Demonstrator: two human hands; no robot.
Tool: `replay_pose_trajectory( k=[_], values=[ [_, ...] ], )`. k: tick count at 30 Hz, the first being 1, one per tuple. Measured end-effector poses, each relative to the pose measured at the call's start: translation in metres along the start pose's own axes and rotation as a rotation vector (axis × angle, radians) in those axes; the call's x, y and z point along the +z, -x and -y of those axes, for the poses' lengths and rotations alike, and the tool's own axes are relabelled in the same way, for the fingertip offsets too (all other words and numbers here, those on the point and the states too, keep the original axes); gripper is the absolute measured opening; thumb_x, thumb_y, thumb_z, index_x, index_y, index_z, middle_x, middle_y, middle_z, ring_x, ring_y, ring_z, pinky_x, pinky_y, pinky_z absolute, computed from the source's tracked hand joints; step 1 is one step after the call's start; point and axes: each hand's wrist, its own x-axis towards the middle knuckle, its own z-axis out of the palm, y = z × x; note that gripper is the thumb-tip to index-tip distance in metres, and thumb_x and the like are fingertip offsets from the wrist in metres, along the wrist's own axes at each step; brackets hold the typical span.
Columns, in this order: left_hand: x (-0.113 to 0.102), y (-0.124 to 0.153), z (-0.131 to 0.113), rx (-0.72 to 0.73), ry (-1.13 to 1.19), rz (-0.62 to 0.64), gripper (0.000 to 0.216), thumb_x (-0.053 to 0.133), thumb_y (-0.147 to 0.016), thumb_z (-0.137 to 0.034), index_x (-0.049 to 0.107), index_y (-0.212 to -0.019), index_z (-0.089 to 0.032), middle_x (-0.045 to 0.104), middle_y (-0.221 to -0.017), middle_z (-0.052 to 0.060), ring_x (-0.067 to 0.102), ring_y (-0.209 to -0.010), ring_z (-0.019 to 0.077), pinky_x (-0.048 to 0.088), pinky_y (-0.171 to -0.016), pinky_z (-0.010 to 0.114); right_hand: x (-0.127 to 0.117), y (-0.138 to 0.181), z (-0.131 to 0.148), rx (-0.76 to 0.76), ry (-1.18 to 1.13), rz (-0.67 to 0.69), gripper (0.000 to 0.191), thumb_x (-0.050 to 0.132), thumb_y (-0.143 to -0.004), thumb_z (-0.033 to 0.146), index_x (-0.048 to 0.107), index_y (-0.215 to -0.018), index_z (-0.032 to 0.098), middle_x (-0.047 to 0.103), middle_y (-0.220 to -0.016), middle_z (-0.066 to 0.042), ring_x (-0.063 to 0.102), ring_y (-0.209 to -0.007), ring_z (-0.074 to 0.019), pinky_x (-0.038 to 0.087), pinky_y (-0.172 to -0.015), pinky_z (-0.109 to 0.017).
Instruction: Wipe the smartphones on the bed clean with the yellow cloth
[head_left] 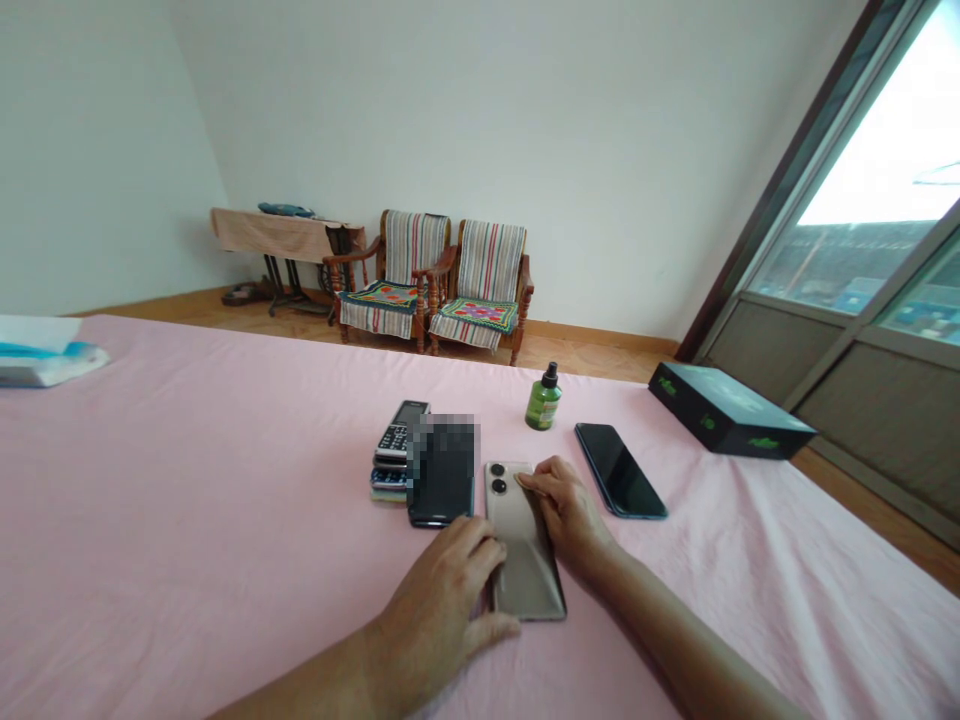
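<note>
A beige-gold smartphone (525,575) lies on the pink sheet with its back and two round camera rings facing up. My left hand (450,590) grips it, the fingers along the left edge and the thumb near the lower left corner. The closed fingers of my right hand (566,505) press on its upper back, beside the cameras. Something small and pale seems to be under those fingertips, but I cannot make it out. Just left of the phone lies a black phone (442,475), partly blurred out. Behind it is a keypad phone (403,432) on a stack of phones.
A green spray bottle (544,398) stands beyond my hands. To the right lie a dark smartphone (621,470) and a black box (727,410). A white and blue packet (49,362) is at far left. Two wooden chairs (439,285) stand by the wall.
</note>
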Motion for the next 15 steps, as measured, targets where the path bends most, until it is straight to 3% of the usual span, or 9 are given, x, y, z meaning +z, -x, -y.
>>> replay_pose_trajectory(
  k=[15],
  values=[
    [0.000,-0.001,-0.001,0.001,0.016,-0.014,0.040,0.084,-0.069,-0.022,0.063,-0.103,-0.017,0.058,-0.110,0.007,0.055,-0.103,0.0267,0.047,-0.092,0.042,-0.017,0.079,0.049,0.076,-0.101,0.145,0.035,0.039,-0.089,0.002,0.063,-0.106,0.020,0.049,-0.091,-0.006,0.053,-0.081,-0.0173,0.045,-0.068,-0.028]
  ],
)
